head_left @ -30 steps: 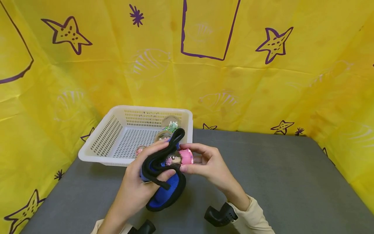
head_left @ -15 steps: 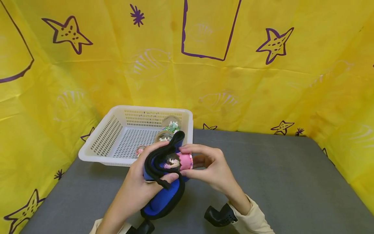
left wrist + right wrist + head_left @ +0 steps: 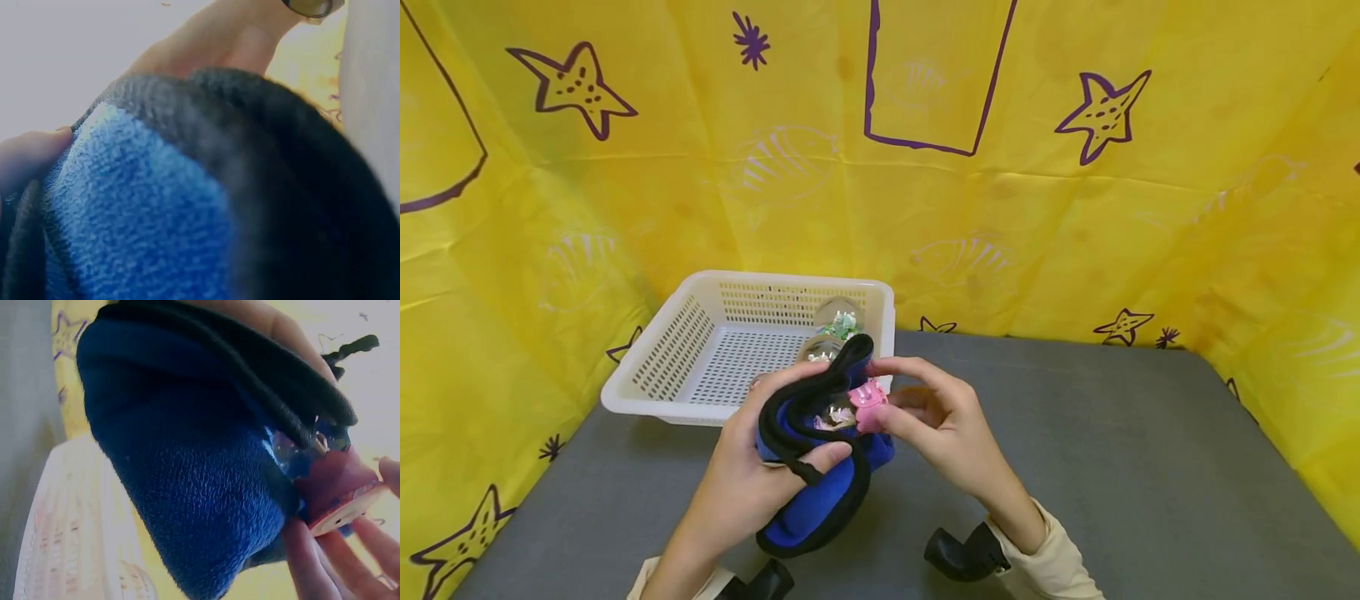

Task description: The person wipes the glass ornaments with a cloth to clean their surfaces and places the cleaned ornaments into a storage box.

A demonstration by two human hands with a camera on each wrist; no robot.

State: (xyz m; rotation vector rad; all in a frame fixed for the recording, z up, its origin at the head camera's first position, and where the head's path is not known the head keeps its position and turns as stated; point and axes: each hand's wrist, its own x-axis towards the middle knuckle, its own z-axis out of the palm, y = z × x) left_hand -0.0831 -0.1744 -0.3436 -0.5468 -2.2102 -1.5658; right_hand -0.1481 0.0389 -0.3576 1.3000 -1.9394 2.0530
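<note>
A small snow globe [image 3: 868, 406] with a pink scalloped base lies sideways between both hands, its clear dome tucked into a folded blue cloth [image 3: 820, 510] with black edging. My left hand [image 3: 748, 467] grips the bunched cloth around the dome, thumb on the near side. On the other side, my right hand [image 3: 943, 421] pinches the pink base with thumb and fingers. The right wrist view shows the flat underside of the base [image 3: 347, 509] at the fingertips. Cloth [image 3: 144, 200] fills most of the left wrist view and hides the globe there.
Behind the hands, a white perforated plastic basket [image 3: 632, 404] stands at the left on the grey table [image 3: 1112, 467]. Inside its right side are a globe with green decoration [image 3: 841, 323] and another clear globe [image 3: 820, 350]. Yellow patterned fabric [image 3: 1037, 208] encloses the table.
The pink base has turned in the right fingers and now shows a different side. The cloth has shifted slightly around the dome, and its lower flap hangs further left. The basket stays put.
</note>
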